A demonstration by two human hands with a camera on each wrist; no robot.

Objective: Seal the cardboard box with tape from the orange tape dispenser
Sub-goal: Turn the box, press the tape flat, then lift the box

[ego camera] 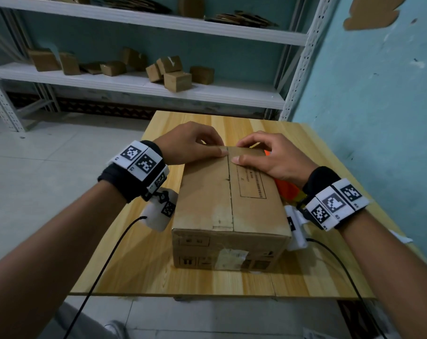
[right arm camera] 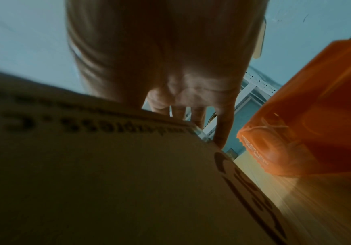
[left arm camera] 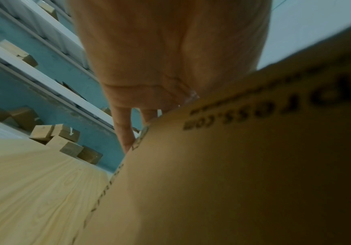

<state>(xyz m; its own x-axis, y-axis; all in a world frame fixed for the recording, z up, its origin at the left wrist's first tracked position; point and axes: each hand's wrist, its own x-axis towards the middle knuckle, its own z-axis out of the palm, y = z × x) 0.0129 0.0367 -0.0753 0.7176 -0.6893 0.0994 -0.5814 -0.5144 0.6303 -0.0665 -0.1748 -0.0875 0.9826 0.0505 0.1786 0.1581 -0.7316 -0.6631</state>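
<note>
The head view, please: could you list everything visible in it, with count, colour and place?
cardboard box: one, brown, centre of the table, flaps closed
orange tape dispenser: one, orange, on the table right of the box, mostly hidden under the right wrist
table: one, light wood, in front of the person
shelving: one white metal unit, behind the table
small boxes: several, brown, scattered on the middle shelf
flattened cardboard: some, brown, top shelf
wall: teal, at right
left hand: fingers curled over the box's far edge, thumb pressing the top
right hand: likewise, beside the seam
</note>
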